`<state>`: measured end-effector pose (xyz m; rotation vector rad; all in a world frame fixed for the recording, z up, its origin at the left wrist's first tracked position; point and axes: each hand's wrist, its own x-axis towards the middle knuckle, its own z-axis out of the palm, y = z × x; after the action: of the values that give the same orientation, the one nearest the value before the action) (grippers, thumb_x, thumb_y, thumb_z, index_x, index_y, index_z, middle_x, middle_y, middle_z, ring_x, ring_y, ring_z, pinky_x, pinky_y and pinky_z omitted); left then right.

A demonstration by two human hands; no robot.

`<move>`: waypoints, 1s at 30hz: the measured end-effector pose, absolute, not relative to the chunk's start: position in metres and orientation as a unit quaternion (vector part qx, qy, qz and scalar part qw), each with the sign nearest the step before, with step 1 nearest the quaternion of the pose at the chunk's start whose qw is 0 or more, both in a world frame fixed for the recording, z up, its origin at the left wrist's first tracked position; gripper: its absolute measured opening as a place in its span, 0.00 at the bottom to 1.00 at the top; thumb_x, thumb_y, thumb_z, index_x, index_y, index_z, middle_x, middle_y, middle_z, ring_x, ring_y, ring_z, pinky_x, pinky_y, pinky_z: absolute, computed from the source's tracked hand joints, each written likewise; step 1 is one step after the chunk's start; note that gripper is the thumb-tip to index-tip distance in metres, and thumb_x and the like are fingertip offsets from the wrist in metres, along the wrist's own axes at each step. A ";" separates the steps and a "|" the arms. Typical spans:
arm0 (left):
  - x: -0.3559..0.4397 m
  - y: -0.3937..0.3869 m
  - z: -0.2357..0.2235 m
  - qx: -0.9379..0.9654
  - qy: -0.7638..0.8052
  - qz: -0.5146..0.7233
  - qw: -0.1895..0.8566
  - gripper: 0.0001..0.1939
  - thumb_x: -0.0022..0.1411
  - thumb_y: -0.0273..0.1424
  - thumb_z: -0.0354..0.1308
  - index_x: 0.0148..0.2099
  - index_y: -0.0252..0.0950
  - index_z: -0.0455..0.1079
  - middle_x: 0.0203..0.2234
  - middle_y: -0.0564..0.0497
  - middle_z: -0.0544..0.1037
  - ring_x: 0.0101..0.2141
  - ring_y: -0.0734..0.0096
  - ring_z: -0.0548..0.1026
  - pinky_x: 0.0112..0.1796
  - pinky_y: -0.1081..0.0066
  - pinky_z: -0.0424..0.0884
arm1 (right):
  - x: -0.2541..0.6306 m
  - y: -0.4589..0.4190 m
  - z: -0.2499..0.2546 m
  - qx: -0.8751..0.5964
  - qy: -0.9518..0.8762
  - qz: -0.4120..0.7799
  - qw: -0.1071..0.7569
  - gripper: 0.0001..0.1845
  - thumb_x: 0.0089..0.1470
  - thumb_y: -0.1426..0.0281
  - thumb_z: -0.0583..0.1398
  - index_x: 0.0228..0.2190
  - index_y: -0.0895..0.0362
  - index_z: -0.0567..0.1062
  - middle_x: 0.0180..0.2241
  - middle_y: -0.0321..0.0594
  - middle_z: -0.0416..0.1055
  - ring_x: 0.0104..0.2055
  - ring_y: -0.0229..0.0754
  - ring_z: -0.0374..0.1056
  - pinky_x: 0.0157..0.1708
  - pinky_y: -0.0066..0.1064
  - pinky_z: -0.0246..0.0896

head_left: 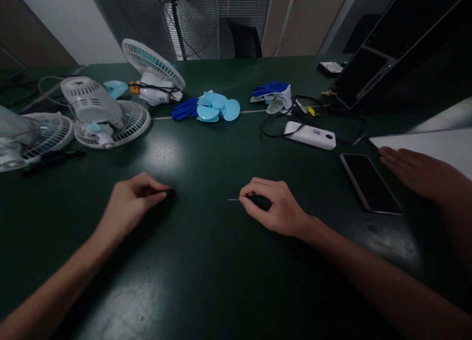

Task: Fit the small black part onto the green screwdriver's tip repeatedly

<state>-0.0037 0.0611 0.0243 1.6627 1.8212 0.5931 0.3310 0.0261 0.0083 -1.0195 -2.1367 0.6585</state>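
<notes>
My left hand [134, 198] pinches a small black piece [170, 192] between thumb and fingers, just over the dark green table [206, 261]. What kind of piece it is cannot be made out. Facing it, my right hand [275, 205] is closed around the black handle of a screwdriver [261, 201], whose thin metal shaft points left toward the other hand. A gap of bare tabletop separates the shaft's tip from the black piece.
Along the left back stand white fans [96, 109] with cables, then a light-blue fan blade [218, 107] and blue-white gloves [275, 95]. A white power strip [310, 135] and a phone [370, 184] lie right. Another person's hand [420, 173] rests beside white paper [442, 146].
</notes>
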 end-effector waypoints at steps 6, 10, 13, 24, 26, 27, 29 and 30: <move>0.090 0.031 0.011 0.756 0.482 0.231 0.377 0.06 0.62 0.28 0.58 0.38 0.38 0.76 0.34 0.50 0.73 0.35 0.69 0.73 0.35 0.68 0.68 | 0.336 0.024 0.011 -0.379 -0.822 0.250 0.343 0.04 0.60 0.72 0.60 0.36 0.58 0.75 0.31 0.35 0.71 0.31 0.33 0.67 0.33 0.29 0.59; 0.095 0.028 0.010 0.795 0.422 0.237 0.366 0.08 0.68 0.29 0.55 0.47 0.40 0.73 0.42 0.48 0.74 0.42 0.67 0.74 0.42 0.66 0.71 | 0.343 0.027 0.009 -0.377 -0.848 0.207 0.309 0.04 0.58 0.72 0.60 0.36 0.57 0.75 0.30 0.34 0.71 0.29 0.33 0.65 0.29 0.29 0.55; 0.089 0.029 0.008 0.809 0.403 0.232 0.361 0.08 0.68 0.30 0.56 0.49 0.41 0.71 0.43 0.48 0.73 0.43 0.67 0.74 0.43 0.65 0.72 | 0.346 0.030 0.007 -0.384 -0.864 0.180 0.273 0.04 0.58 0.72 0.60 0.36 0.56 0.75 0.30 0.34 0.70 0.28 0.33 0.63 0.27 0.30 0.52; 0.091 0.032 0.007 0.808 0.395 0.242 0.364 0.09 0.66 0.27 0.57 0.47 0.40 0.71 0.40 0.49 0.74 0.40 0.68 0.74 0.39 0.68 0.72 | 0.342 0.030 0.005 -0.377 -0.878 0.175 0.238 0.04 0.59 0.72 0.59 0.36 0.55 0.76 0.30 0.34 0.70 0.27 0.33 0.62 0.26 0.31 0.51; 0.090 0.032 0.006 0.809 0.389 0.241 0.369 0.08 0.66 0.26 0.57 0.47 0.40 0.71 0.40 0.49 0.74 0.40 0.68 0.74 0.39 0.68 0.71 | 0.337 0.029 0.006 -0.377 -0.865 0.194 0.268 0.05 0.60 0.72 0.59 0.37 0.56 0.76 0.31 0.35 0.71 0.28 0.34 0.64 0.27 0.31 0.53; 0.090 0.032 0.006 0.810 0.385 0.239 0.372 0.08 0.66 0.26 0.57 0.47 0.39 0.71 0.40 0.49 0.74 0.40 0.68 0.74 0.39 0.68 0.71 | 0.335 0.029 0.007 -0.375 -0.852 0.218 0.295 0.05 0.60 0.73 0.59 0.38 0.56 0.75 0.32 0.35 0.72 0.30 0.34 0.65 0.28 0.31 0.55; 0.090 0.032 0.004 0.812 0.381 0.235 0.374 0.07 0.66 0.27 0.57 0.46 0.39 0.71 0.40 0.49 0.74 0.41 0.68 0.74 0.40 0.67 0.71 | 0.331 0.028 0.009 -0.368 -0.818 0.274 0.346 0.05 0.61 0.73 0.59 0.39 0.56 0.75 0.33 0.37 0.73 0.32 0.35 0.67 0.31 0.30 0.59; 0.089 0.032 0.004 0.813 0.381 0.233 0.374 0.07 0.67 0.27 0.56 0.47 0.39 0.71 0.40 0.48 0.74 0.41 0.68 0.74 0.40 0.67 0.72 | 0.330 0.028 0.010 -0.364 -0.805 0.297 0.362 0.05 0.61 0.73 0.59 0.40 0.56 0.75 0.33 0.37 0.73 0.33 0.36 0.68 0.33 0.31 0.61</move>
<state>0.0893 0.0319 0.0038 2.0820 0.9754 0.5965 0.3299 0.0283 0.0097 -0.9376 -2.0722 0.7654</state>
